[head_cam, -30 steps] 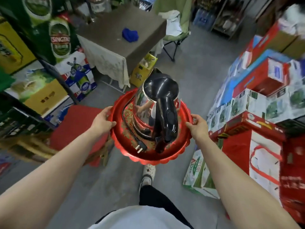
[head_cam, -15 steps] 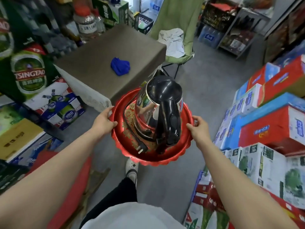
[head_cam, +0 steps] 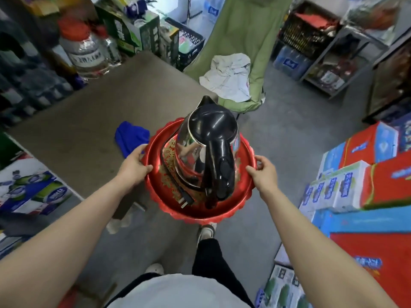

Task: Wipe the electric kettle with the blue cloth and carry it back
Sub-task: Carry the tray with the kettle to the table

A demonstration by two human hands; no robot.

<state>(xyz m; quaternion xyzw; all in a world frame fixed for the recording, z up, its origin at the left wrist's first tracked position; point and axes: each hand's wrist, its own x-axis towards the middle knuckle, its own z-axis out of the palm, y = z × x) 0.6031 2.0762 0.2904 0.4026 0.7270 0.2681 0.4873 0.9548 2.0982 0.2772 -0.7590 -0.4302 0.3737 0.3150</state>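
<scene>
Kettle (head_cam: 189, 152) mirror-bright metal, glossy black plastic lid; cloth (head_cam: 130, 137) soft fabric

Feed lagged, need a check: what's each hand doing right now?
Left hand: closed on the red tray rim, left side.
Right hand: closed on the tray's right rim; electric kettle rides on it.

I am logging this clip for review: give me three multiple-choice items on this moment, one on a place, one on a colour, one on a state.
1. Where does the blue cloth lie?
A. on the brown table
B. on the green chair
C. in the tray

2. What colour is the tray under the electric kettle?
A. green
B. red
C. white

3. How is the tray held?
A. one hand
B. both hands at opposite rims
C. not held

Answers: 1 A, the cloth rests on the table. 2 B, its scalloped rim is red. 3 B, the left hand and right hand grip either side.
</scene>
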